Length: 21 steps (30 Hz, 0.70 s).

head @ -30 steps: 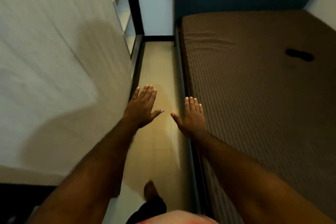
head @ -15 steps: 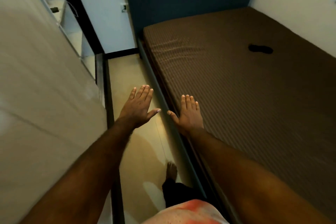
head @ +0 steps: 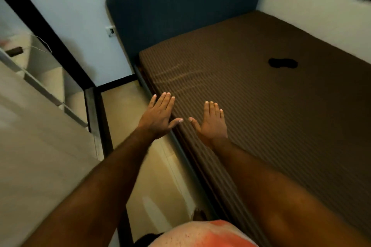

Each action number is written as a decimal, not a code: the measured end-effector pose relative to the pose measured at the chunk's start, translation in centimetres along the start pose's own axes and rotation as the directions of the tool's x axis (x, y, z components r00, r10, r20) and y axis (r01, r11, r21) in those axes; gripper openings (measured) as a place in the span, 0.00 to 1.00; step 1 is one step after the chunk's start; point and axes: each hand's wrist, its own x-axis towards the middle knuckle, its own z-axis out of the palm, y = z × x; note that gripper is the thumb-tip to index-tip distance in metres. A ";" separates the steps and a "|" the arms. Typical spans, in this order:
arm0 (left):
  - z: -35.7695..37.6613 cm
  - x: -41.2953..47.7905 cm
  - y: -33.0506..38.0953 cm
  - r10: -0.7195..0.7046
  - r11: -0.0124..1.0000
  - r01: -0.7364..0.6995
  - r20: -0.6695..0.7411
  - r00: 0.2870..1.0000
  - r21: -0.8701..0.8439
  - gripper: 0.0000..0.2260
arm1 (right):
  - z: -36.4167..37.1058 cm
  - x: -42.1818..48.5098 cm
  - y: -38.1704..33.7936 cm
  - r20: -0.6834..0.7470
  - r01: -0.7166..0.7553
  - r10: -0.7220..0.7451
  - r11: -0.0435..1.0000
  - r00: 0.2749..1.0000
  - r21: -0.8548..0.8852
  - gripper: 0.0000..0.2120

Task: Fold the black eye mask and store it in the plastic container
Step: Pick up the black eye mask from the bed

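The black eye mask (head: 283,63) lies flat on the brown striped mattress (head: 251,106), far to the right near the wall. My left hand (head: 158,116) is held out flat, fingers straight, over the bed's near edge and holds nothing. My right hand (head: 213,122) is stretched out flat beside it above the mattress, also holding nothing. Both hands are well short of the mask. No plastic container is in view.
A dark blue headboard (head: 180,10) stands at the bed's far end. A narrow strip of tiled floor (head: 128,118) runs between the bed and a pale wardrobe (head: 40,156) on the left. My bare foot (head: 199,214) stands by the bed frame.
The view has swung to the right, so the bed and mask sit more centrally. Both hands keep their flat pose and now hover over the bed edge instead of the floor.
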 end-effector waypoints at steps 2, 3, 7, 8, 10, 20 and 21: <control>0.5 2.3 -1.4 0.018 1.000 -0.018 0.006 1.000 0.016 0.39 | 0.4 2.1 -0.1 -0.019 -0.013 0.013 1.000 1.000 0.002 0.43; 0.6 3.6 -2.1 0.029 0.999 -0.028 -0.008 1.000 0.027 0.40 | 0.4 3.5 -0.2 -0.031 -0.024 0.024 1.000 0.999 -0.002 0.43; 0.6 8.7 -5.7 0.064 0.998 -0.063 -0.024 0.998 0.029 0.41 | 0.8 8.0 -1.0 -0.026 -0.076 0.076 0.997 0.997 0.027 0.43; 0.7 9.8 -6.4 0.083 0.996 -0.082 -0.020 0.996 0.039 0.42 | 1.1 8.9 -1.2 -0.029 -0.086 0.087 0.996 0.996 0.030 0.43; 1.2 12.1 -7.7 0.126 0.991 -0.126 -0.001 0.992 0.037 0.41 | 1.7 10.6 -1.4 -0.033 -0.111 0.112 0.993 0.993 0.027 0.43; 2.8 23.6 -18.8 0.315 0.949 -0.315 -0.022 0.949 0.023 0.46 | 2.8 21.9 -6.8 -0.100 -0.284 0.280 0.958 0.955 -0.030 0.42; 2.9 24.6 -20.2 0.332 0.943 -0.331 -0.022 0.943 0.033 0.46 | 3.0 23.2 -7.7 -0.101 -0.313 0.308 0.949 0.946 -0.028 0.42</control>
